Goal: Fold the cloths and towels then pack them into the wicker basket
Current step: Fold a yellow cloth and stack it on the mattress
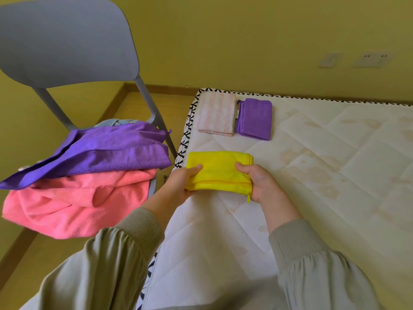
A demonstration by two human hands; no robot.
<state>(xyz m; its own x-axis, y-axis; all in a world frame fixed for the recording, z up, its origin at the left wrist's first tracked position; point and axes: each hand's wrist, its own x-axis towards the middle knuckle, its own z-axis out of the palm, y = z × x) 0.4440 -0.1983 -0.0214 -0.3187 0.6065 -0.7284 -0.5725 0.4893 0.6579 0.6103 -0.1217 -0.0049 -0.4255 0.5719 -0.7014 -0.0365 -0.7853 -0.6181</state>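
A: Folded stock is to be listed.

B: Two pieces are counted at the far corner of the mattress (324,180): one pink striped towel (216,115) and one purple cloth (254,119), laid flat side by side, just apart.

A: Piece in hand?

B: One yellow cloth (220,172), folded to a thick rectangle, is held at the near left edge of the mattress. Its left end is gripped by the left hand (182,185), its right end by the right hand (260,185). On each, the thumb is laid on top and the fingers are closed underneath. Whether it is lifted clear or resting on the mattress cannot be told. Its folding is judged finished, or nearly so.

A: Unfolded stock?

B: A heap is recorded on the seat of the grey chair (67,41), beside the mattress: one large purple towel (100,153) on top, one pink towel (76,204) under it, hung over the seat's front. A pale blue piece (109,123) is glimpsed behind; its kind cannot be told.

A: Basket?

B: No wicker basket is seen, so nothing is judged packed.

A: Balance?

B: Three small pieces are reckoned folded, at least two large ones are left, and all packing is outstanding. The task is put at under half done.
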